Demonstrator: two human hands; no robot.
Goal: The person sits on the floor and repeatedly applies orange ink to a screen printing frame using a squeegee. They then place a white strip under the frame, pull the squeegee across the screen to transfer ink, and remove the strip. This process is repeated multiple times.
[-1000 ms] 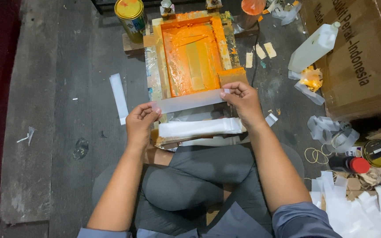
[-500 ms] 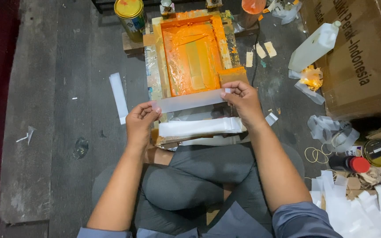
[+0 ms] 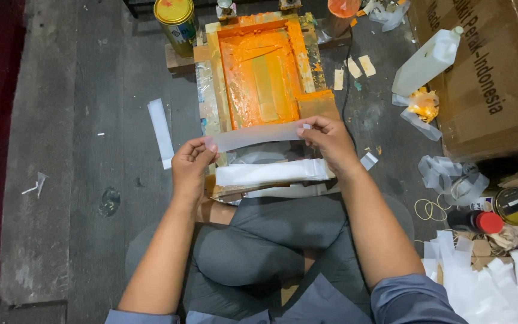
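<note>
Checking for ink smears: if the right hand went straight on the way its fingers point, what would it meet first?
Probably the orange-inked screen frame: the right hand, pinching the translucent strip, points up-left at its near edge, though height is unclear.

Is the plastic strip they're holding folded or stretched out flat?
Stretched flat: the translucent strip spans straight between the left hand and right hand.

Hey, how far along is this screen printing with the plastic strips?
Done, it seems: one strip lies apart on the floor, left of the orange-inked screen frame. In hand: the left hand and right hand hold a translucent strip by its ends, at the frame's near edge. Left: a white stack of strips lies under the hands, and more white pieces are piled at lower right.
</note>
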